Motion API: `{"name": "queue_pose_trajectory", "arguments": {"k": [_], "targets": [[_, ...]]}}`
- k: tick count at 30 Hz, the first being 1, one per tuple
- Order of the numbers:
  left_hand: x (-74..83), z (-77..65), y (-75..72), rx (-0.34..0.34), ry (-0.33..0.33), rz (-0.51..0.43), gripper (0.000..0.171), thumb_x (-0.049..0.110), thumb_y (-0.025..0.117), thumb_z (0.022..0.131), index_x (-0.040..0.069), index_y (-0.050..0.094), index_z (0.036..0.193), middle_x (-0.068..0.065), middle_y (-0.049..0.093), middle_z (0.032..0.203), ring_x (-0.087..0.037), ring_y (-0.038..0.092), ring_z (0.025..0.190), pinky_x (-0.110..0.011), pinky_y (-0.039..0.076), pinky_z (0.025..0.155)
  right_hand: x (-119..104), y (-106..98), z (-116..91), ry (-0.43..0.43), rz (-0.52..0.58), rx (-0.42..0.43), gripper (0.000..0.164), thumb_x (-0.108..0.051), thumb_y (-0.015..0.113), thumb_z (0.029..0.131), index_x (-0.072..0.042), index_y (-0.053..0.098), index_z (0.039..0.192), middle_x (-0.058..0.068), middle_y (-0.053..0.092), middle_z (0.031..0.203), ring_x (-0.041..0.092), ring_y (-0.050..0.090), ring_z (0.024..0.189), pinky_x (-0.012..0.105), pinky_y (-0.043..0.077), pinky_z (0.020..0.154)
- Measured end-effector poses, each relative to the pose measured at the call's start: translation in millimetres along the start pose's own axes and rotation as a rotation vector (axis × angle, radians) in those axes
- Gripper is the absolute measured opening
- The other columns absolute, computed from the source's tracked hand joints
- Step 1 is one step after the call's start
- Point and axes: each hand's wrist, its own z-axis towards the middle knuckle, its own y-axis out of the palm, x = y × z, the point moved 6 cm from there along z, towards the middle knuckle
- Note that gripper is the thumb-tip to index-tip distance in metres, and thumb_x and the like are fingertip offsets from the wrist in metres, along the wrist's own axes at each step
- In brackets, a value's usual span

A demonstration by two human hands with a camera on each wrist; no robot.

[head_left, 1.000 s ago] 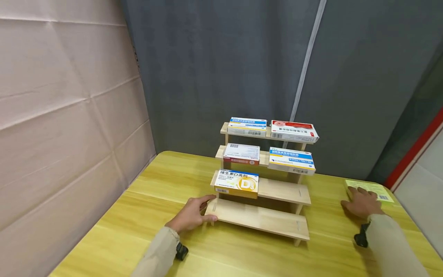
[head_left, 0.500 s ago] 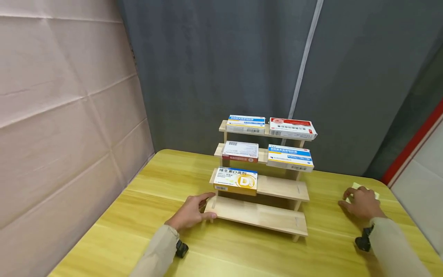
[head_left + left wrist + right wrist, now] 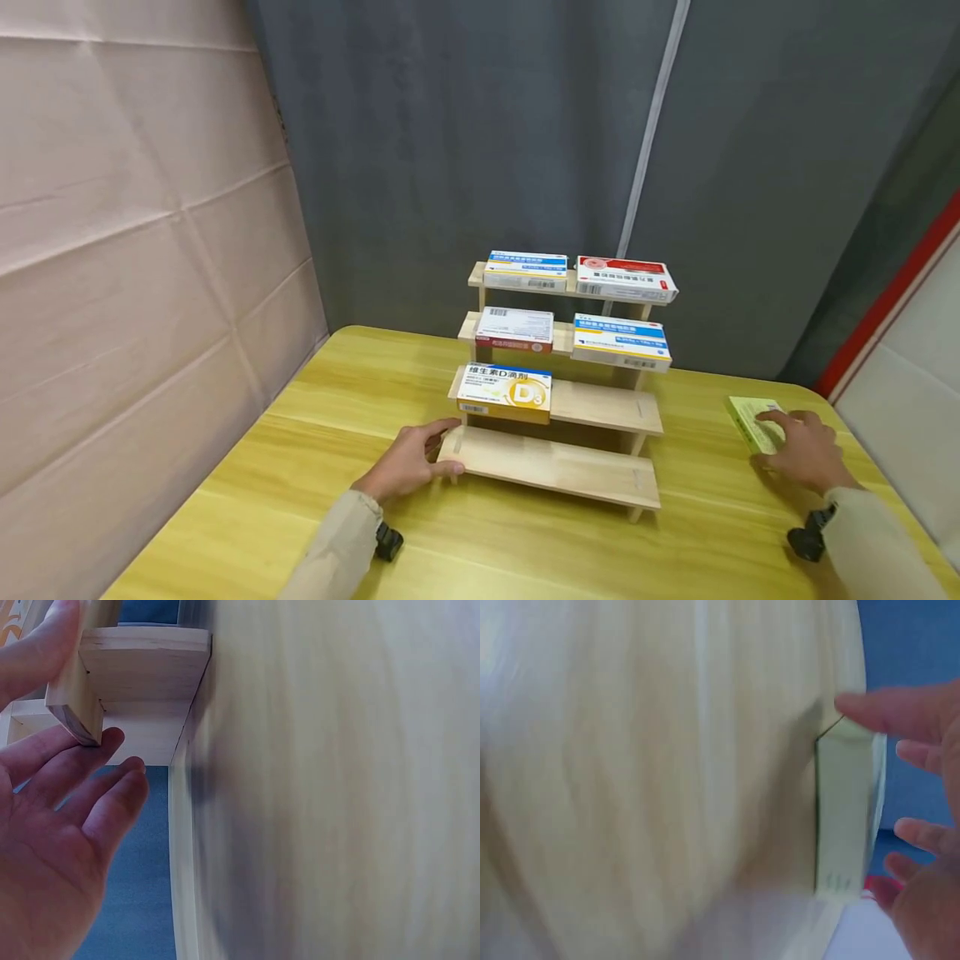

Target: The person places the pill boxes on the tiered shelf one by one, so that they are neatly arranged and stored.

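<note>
My left hand grips the left end of the lowest board of a stepped wooden display rack, thumb at the front edge and fingers behind. The left wrist view has the board's end between thumb and fingertips. At the table's right side, a light green medicine box lies flat, partly covered by my right hand. Seen from the right wrist, the thumb is at one end of the box, and the other fingers are spread along its top side.
On the upper steps sit a vitamin D box, a white-and-maroon box, blue-and-white boxes and a red-and-white box. A grey curtain hangs behind the wooden table, with a pale cloth wall at left.
The green box has turned and come nearer, its long side now pointing more toward me. My right hand has shifted to its right side. My left hand keeps its hold on the rack.
</note>
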Motion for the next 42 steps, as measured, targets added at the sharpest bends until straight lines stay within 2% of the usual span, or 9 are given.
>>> {"name": "queue_pose_trajectory", "arguments": {"k": [1,2,6,8,14,18,24,31,42], "targets": [[0.0,-0.3,0.2,0.003,0.004,0.002,0.075,0.044,0.079,0.083,0.013,0.053,0.146,-0.019,0.056,0.147,-0.027,0.059,0.126,-0.051,0.050,0.112,2.6,2.1,-1.2,0.013,-0.015,-0.027,0.071,-0.031,0.081,0.079,0.010,0.052,0.128,0.052,0.044,0.121,0.069,0.036,0.113,0.082,0.034,0.084],[-0.2,-0.3,0.5,0.004,0.006,0.002,0.075,0.044,0.079,0.083,0.013,0.053,0.146,-0.019,0.056,0.147,-0.027,0.058,0.127,-0.052,0.050,0.112,5.3,4.4,-2.6,0.023,-0.025,-0.052,0.075,-0.036,0.080,0.081,0.010,0.048,0.131,0.053,0.045,0.121,0.069,0.037,0.113,0.082,0.035,0.084],[0.0,0.0,1.1,0.004,0.010,0.011,0.075,0.045,0.079,0.083,0.013,0.053,0.146,-0.019,0.061,0.139,-0.021,0.059,0.109,-0.049,0.055,0.104,12.6,11.2,-6.2,0.050,-0.027,-0.121,0.084,-0.046,0.073,0.087,0.011,0.038,0.139,0.055,0.041,0.124,0.071,0.040,0.110,0.080,0.043,0.080],[-0.1,0.0,0.8,0.003,0.004,0.010,0.074,0.044,0.079,0.083,0.015,0.053,0.146,-0.019,0.061,0.139,-0.021,0.059,0.109,-0.048,0.055,0.103,13.8,11.7,-6.0,0.047,-0.025,-0.119,0.082,-0.042,0.074,0.087,0.010,0.037,0.139,0.055,0.041,0.124,0.072,0.040,0.110,0.080,0.045,0.079],[0.7,-0.5,-0.8,0.006,0.004,-0.006,0.074,0.043,0.079,0.083,0.013,0.053,0.146,-0.020,0.056,0.146,-0.028,0.059,0.125,-0.052,0.052,0.110,11.9,8.0,-3.8,0.034,-0.029,-0.086,0.070,-0.024,0.074,0.082,0.007,0.044,0.137,0.050,0.048,0.120,0.067,0.044,0.110,0.076,0.048,0.078],[0.9,0.4,-0.6,0.005,0.012,-0.015,0.074,0.043,0.079,0.084,0.012,0.053,0.146,-0.020,0.055,0.147,-0.032,0.057,0.131,-0.053,0.050,0.112,11.1,6.4,-4.1,0.029,-0.011,-0.065,0.068,-0.019,0.073,0.078,0.007,0.048,0.135,0.048,0.052,0.119,0.063,0.045,0.110,0.076,0.046,0.082],[1.3,-0.4,0.0,0.001,0.019,0.005,0.075,0.046,0.078,0.084,0.014,0.052,0.146,-0.017,0.056,0.147,-0.022,0.059,0.117,-0.050,0.053,0.108,8.8,3.5,-3.8,0.004,0.052,-0.022,0.061,-0.014,0.072,0.081,0.007,0.055,0.135,0.045,0.051,0.131,0.064,0.047,0.116,0.077,0.044,0.088],[-1.1,-1.3,0.4,0.005,0.009,-0.029,0.073,0.042,0.079,0.084,0.014,0.052,0.146,-0.019,0.053,0.150,-0.033,0.054,0.134,-0.054,0.048,0.113,9.5,5.4,-7.8,0.034,0.164,-0.071,0.058,-0.015,0.069,0.090,0.006,0.052,0.141,0.043,0.045,0.141,0.065,0.043,0.122,0.074,0.046,0.087],[-2.8,-1.0,1.0,0.002,0.011,-0.048,0.073,0.041,0.079,0.084,0.013,0.053,0.146,-0.020,0.052,0.150,-0.038,0.052,0.138,-0.054,0.047,0.114,2.9,0.6,-11.5,0.064,0.311,-0.138,0.066,-0.012,0.074,0.084,0.003,0.050,0.144,0.042,0.039,0.147,0.064,0.035,0.132,0.074,0.041,0.095]]}}
